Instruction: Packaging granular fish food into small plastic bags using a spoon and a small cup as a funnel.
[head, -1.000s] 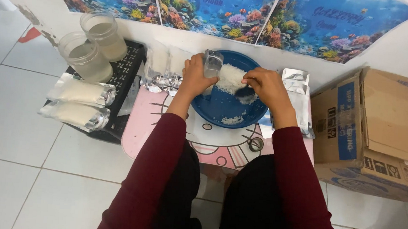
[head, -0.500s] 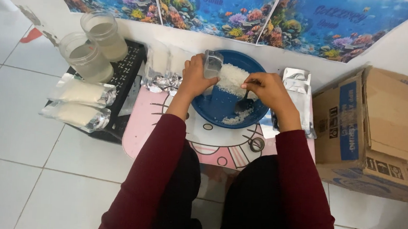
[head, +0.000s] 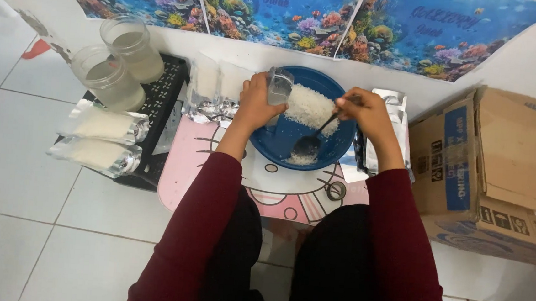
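Since a moment ago my right hand [head: 366,115] has dipped the spoon [head: 311,144] down into the near side of the blue bowl [head: 337,150], fingers clamped on its handle. My left hand [head: 257,102] grips the small pouch [head: 279,86] upright over the bowl's left rim, beside the heap of rice [head: 310,107], so spills fall inside.

White tiled floor [head: 18,215] meets a white wall [head: 520,55] hung with what look like coral-reef posters [head: 277,13].
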